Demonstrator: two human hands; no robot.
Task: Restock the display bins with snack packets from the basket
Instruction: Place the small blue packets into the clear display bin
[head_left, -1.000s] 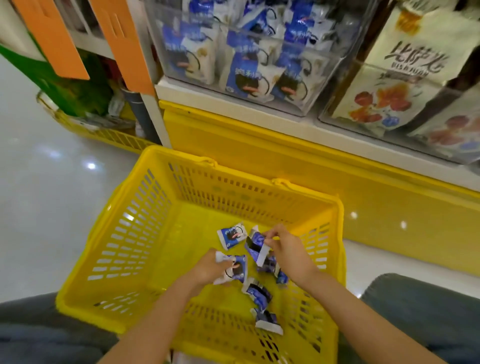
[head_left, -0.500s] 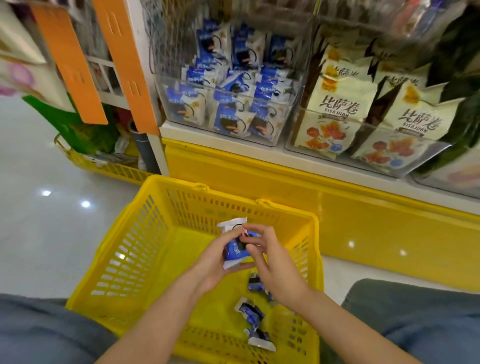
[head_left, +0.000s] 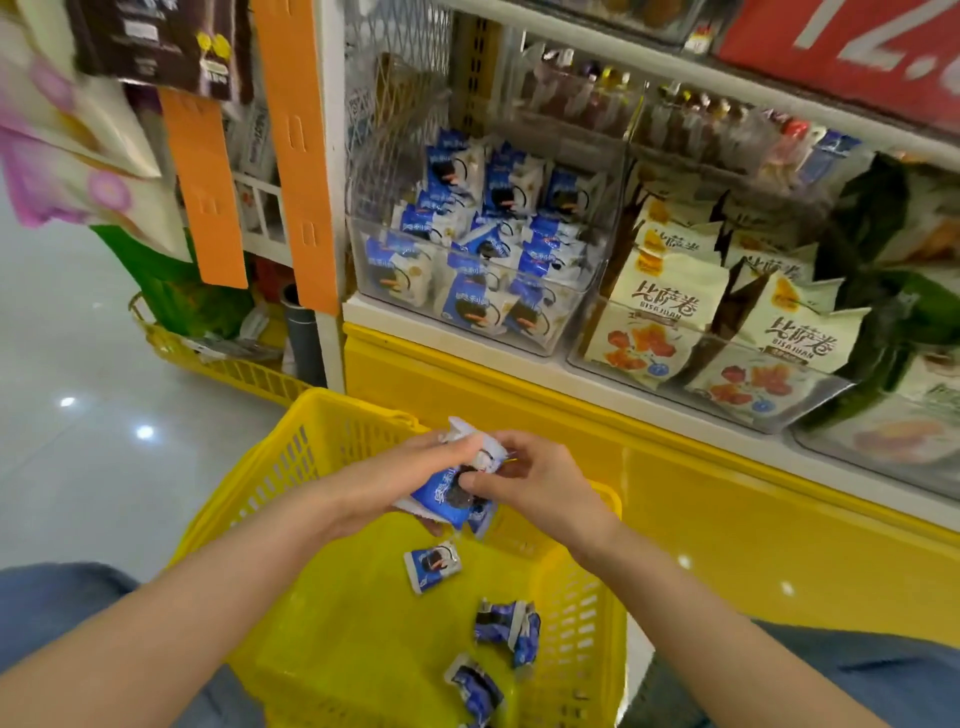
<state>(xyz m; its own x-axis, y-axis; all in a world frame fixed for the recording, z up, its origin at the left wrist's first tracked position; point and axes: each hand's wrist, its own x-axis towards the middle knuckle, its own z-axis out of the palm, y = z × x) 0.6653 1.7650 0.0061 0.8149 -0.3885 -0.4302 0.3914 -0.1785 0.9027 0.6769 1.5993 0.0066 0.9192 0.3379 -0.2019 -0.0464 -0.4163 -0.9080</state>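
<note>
holding a bunch (head_left: 441, 501) of blue-and-white snack packets up over the far end of the yellow basket (head_left: 291, 457). gripping it from both sides: left hand (head_left: 379, 483) wrapped round the left edge with fingers curled under, right hand (head_left: 540, 493) pinching the top and right side, thumb on the printed face. so neither of the hands wide, both closed on the bunch. can't tell how many packets in there, all scrunched together.

down in the basket: one flat packet (head_left: 432, 566) just below the bunch, then a crumpled clump (head_left: 508, 631) nearer the right wall, and a second clump (head_left: 475, 693) almost at the bottom edge of view.

up on the white shelf (head_left: 441, 338), a clear bin (head_left: 358, 270) stuffed with the same blue packets, mostly standing on end. right beside it a second bin (head_left: 800, 410) with cream packets showing red flowers. orange strips (head_left: 298, 156) hanging left of the shelf, glossy floor (head_left: 67, 338) further left, knees (head_left: 47, 603) in jeans either side of the basket.
</note>
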